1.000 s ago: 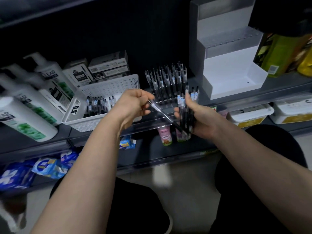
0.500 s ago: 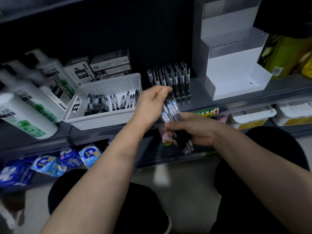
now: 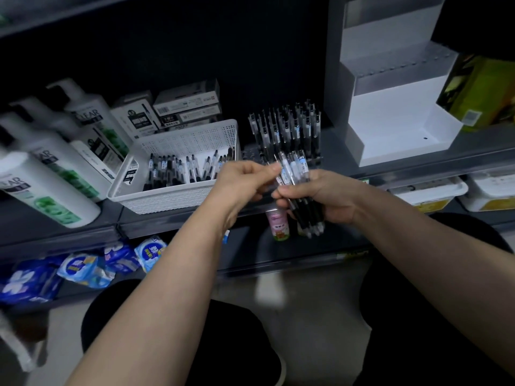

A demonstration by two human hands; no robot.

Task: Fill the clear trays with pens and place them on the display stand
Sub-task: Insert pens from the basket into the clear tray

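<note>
Plastic clear-barrelled pens [image 3: 299, 188], light, stiff and probably slippery, sat bunched in the clenched right hand [image 3: 323, 197]; left hand [image 3: 242, 182] fingers pinched one near its top

shelf [image 3: 342, 151] | white basket [image 3: 172, 199] | pen tray [image 3: 284, 160] | display stand [image 3: 390, 129] | bottles [image 3: 41, 188]

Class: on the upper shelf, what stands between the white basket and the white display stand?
In the head view, a clear tray of upright pens.
</note>
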